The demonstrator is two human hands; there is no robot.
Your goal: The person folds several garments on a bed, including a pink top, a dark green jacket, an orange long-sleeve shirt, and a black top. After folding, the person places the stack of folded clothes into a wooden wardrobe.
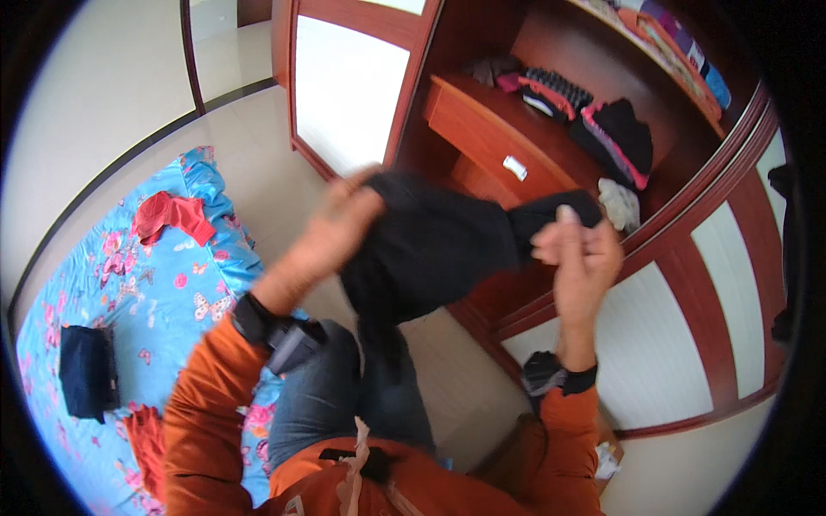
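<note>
A black cloth garment [430,245] is stretched between my hands in front of me, above my knees. My left hand [344,213] is closed on its upper left edge, and the loose cloth drops below that hand. At the other end, my right hand [581,262] grips a narrower part with the thumb on top. Folds hide the garment's exact kind.
A bed with a blue flowered sheet [168,297] lies at left, bearing a red bra [172,217], a dark folded garment [86,370] and red cloth [146,443]. An open wooden wardrobe [482,120] with folded clothes [615,138] stands ahead at right.
</note>
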